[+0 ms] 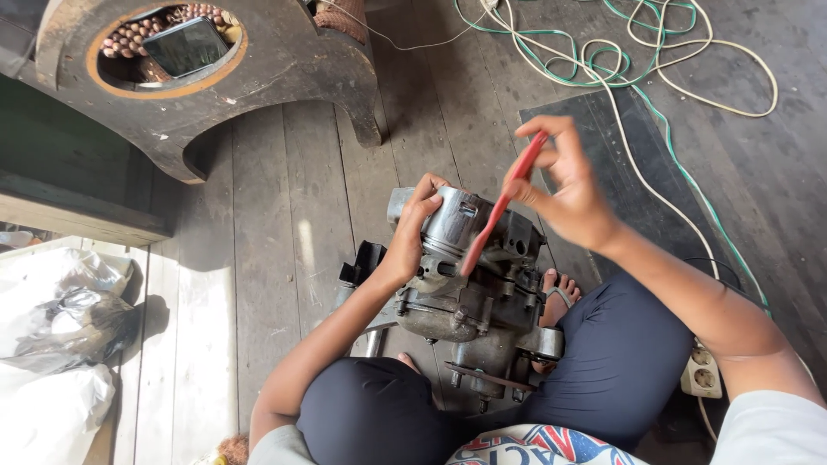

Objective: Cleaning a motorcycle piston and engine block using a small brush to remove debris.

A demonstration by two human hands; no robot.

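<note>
From the head camera, looking down past the person's knees in dark trousers, a grey metal engine block (469,284) stands on the wooden plank floor (258,215) between the legs, its shiny cylinder (452,222) tilted up toward the top of the view. The left hand (412,237) is closed around the left side of that cylinder, fingers curled over its upper rim and thumb along the side, gripping it. The right hand (564,185) is raised just above and to the right of the engine, its fingers pinched narrowly on the upper end of a red brush (500,207); the slim red tool runs diagonally down and left, and its lower end lies over the cylinder's side, though whether it actually touches the metal cannot be told because the hand and tool are slightly blurred. A bare foot in a sandal (558,293) shows just right of the engine. Beyond the right hand, a dark mat (594,129) lies on the planks, with loops of green and white cables (603,60) spread across it and over the floor. A white socket strip (705,372) sits by the right knee. At the upper left stands a heavy curved wooden piece with a round opening (172,47), and crumpled plastic bags (60,336) lie at the left edge.
</note>
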